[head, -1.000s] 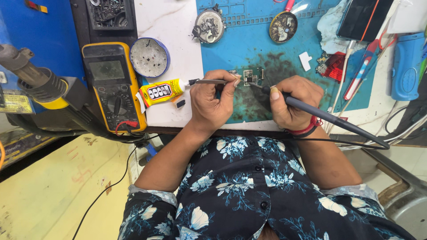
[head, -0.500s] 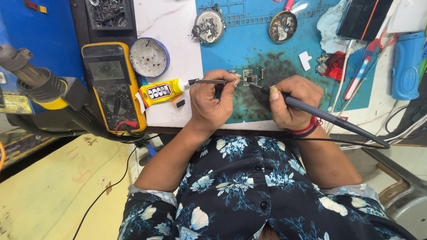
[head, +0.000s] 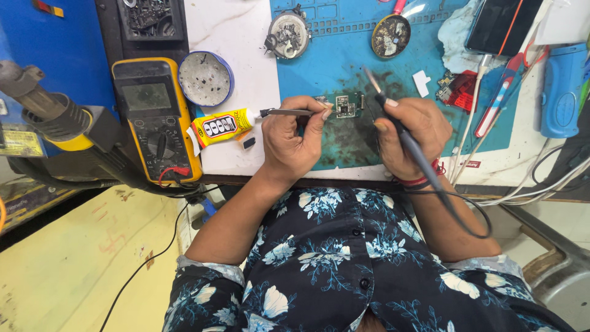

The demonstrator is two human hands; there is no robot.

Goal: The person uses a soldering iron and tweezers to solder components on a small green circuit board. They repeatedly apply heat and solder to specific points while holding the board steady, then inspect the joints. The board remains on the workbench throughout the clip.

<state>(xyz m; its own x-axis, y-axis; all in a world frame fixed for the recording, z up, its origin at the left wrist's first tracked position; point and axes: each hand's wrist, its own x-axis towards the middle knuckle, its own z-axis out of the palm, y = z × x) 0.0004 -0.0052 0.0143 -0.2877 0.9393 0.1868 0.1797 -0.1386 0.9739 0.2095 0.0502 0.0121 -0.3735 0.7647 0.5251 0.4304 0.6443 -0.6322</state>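
A small circuit board (head: 346,106) lies on the blue work mat (head: 344,55). My left hand (head: 298,136) pinches a pair of thin tweezers (head: 289,112) whose tips reach the board's left edge. My right hand (head: 410,132) grips a dark soldering iron (head: 402,132) like a pen. Its metal tip points up and to the left, lifted off the mat just right of the board. The iron's cable loops back over my right forearm.
A yellow multimeter (head: 157,120) and a yellow glue tube (head: 220,126) lie left of my hands. A round blue tin (head: 206,79), two round metal dishes (head: 289,34), a phone (head: 503,24), a blue tool (head: 562,89) and red parts (head: 456,89) ring the mat. A hot-air handle (head: 46,110) rests far left.
My right hand has raised the soldering iron, swinging its tip up off the mat beside the board. The left hand keeps the tweezers at the board.
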